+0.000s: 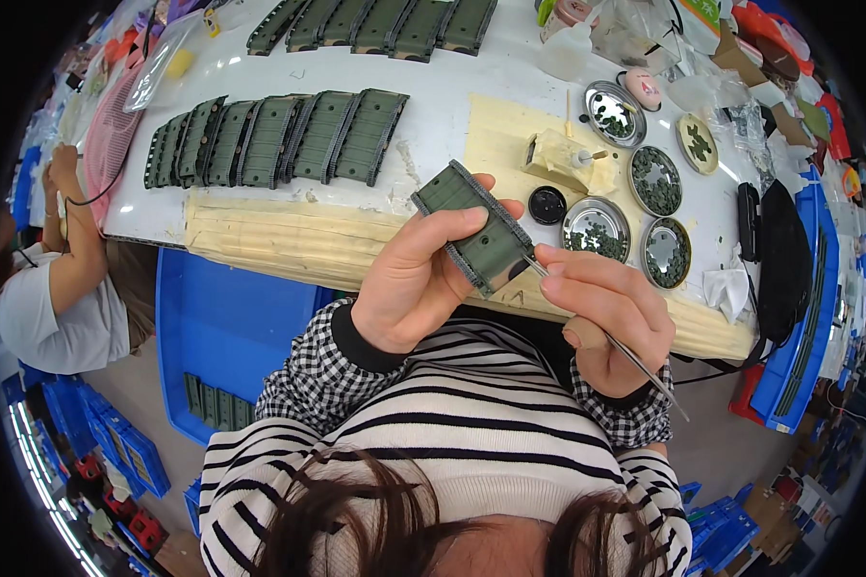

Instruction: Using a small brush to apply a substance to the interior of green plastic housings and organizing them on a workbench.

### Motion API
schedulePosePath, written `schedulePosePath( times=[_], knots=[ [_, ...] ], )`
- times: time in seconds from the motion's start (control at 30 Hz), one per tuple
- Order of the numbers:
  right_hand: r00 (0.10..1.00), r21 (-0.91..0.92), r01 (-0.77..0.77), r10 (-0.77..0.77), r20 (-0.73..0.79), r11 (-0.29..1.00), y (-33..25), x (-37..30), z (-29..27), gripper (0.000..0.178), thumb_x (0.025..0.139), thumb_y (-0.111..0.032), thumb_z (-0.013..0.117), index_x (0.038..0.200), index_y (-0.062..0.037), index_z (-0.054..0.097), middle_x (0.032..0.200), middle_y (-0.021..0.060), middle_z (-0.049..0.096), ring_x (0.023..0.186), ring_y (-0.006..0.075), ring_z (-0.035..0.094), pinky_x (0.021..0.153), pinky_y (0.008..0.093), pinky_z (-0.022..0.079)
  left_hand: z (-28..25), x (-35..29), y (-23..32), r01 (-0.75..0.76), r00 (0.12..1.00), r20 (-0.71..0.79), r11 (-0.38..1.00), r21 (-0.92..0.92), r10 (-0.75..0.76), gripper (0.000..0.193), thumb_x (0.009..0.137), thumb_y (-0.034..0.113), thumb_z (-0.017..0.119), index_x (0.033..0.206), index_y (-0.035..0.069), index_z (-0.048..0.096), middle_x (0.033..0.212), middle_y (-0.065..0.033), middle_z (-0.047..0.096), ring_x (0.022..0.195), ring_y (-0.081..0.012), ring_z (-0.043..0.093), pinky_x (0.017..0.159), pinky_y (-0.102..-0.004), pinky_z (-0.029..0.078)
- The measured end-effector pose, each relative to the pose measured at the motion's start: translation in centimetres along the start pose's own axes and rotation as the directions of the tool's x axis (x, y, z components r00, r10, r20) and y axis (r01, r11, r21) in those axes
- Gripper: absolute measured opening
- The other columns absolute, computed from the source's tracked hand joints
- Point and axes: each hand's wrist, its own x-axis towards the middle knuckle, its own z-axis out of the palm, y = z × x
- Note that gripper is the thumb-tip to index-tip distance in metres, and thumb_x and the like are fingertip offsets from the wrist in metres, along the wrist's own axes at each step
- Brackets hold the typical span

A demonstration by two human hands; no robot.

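My left hand (409,279) is closed round a dark green, slightly curved plastic part (481,231) with toothed long edges, the thumb lying on its face. In my right hand (616,313) is a thin metal tool (642,363), slim like tweezers or a pick, its far end touching the part's right edge. A bandage wraps one finger of that hand. The tool's exact tip is too small to make out. Just beyond the part stand a small black round pot (547,205) and a block wrapped in cream tape (558,162).
Round metal dishes (656,181) of small dark green pieces stand at the right. Similar green parts lie in rows (279,139) on the white table (443,106). A blue bin (231,298) sits below the padded front edge. Another person (63,298) works at the left.
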Motion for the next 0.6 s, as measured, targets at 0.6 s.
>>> schedulePosePath(
  times=[0.6],
  knots=[
    [0.999,-0.017,0.025,-0.025,0.030,1.000,0.37,-0.06,-0.24,0.035,0.072,-0.004,0.077,0.106,0.0013,0.066,0.109,0.0165,0.066,0.099,0.0293,0.068,0.076,0.0335,0.059,-0.24,0.17,-0.04,0.041,0.999,-0.009,0.999,0.009,-0.041,0.040,0.093,0.011,0.055,0.132,0.004,0.048,0.117,-0.0139,0.061,0.106,-0.0212,0.062,0.091,-0.0369,0.053]
  ],
)
